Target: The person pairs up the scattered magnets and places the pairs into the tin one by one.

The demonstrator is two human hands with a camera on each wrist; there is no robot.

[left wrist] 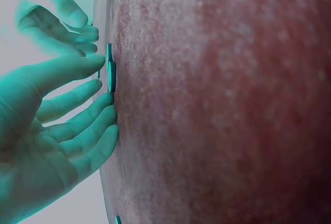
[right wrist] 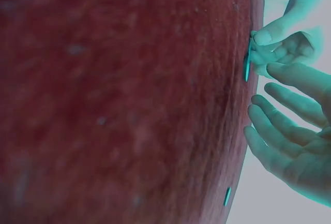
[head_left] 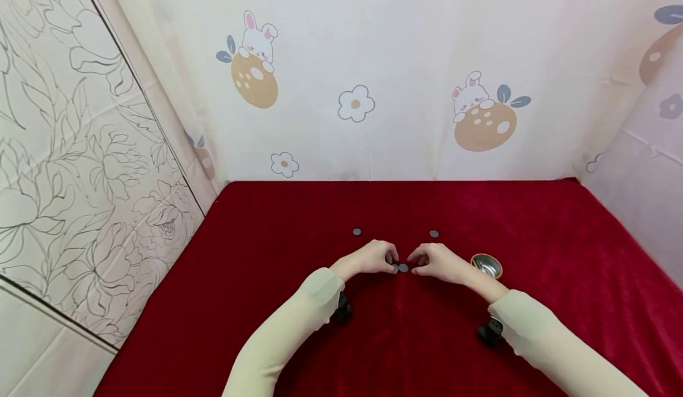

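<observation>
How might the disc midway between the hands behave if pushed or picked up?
The disc looks thin and lies nearly flat, so it should slide rather than roll. Its straight edge-on profile in the wrist views suggests stiffness. Sitting low on the cloth, it may be awkward to lift.

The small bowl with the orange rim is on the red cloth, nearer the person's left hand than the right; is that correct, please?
Not quite: the head view shows the small bowl nearer the right hand than the left hand. It is indeed on the red cloth.
</observation>
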